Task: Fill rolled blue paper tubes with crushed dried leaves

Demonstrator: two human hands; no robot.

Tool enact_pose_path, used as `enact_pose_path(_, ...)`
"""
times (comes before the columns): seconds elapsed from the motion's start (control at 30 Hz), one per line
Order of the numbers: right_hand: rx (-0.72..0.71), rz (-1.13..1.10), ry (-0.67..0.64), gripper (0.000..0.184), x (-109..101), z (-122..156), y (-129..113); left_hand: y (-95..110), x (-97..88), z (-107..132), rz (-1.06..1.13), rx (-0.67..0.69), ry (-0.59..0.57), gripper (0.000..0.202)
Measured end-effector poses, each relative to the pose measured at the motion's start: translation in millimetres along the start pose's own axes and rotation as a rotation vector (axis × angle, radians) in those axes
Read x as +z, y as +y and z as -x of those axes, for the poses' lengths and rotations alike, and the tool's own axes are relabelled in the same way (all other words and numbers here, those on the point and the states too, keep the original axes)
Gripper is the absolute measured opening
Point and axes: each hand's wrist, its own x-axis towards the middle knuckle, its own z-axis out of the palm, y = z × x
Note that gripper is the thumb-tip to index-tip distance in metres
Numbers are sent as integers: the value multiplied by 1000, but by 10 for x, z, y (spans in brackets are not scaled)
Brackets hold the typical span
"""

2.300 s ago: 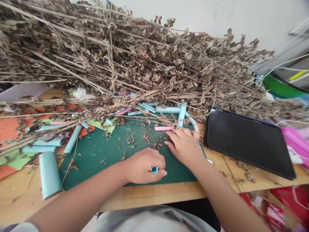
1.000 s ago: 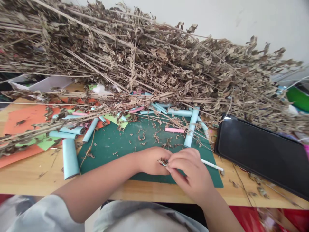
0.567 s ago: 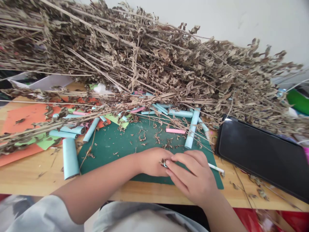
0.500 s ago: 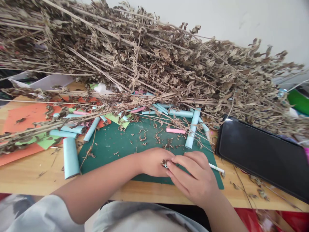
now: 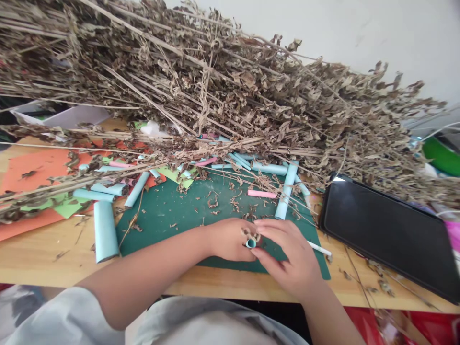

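My left hand [image 5: 227,238] is closed around a small light-blue paper tube [image 5: 250,243], its open end facing up, over the front of the green cutting mat [image 5: 168,211]. My right hand [image 5: 287,254] is right beside it, thumb and fingers pinched at the tube's mouth, where bits of dried leaf [image 5: 250,234] sit. Loose leaf crumbs lie scattered on the mat.
A huge bundle of dried stalks and leaves [image 5: 201,91] lies across the back of the wooden table [image 5: 43,254]. Several blue paper tubes [image 5: 105,230] and a pink tube [image 5: 261,193] lie about. A black tablet [image 5: 384,230] sits right, a white stick [image 5: 318,247] beside the mat, orange paper [image 5: 32,167] left.
My right hand came back from the far mat with leaf bits and met the left hand. It has since shifted slightly, and the tube's open end now shows.
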Motion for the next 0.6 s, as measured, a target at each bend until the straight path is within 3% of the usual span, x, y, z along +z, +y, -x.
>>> enact_pose_path(0.33, -46, -54, 33, 13, 25, 9, -24, 17, 0, -6, 59, 14, 14, 12)
enact_pose_path(0.6, 46, -159, 13, 15, 16, -22, -67, 36, -13, -6, 46, 7, 12, 11)
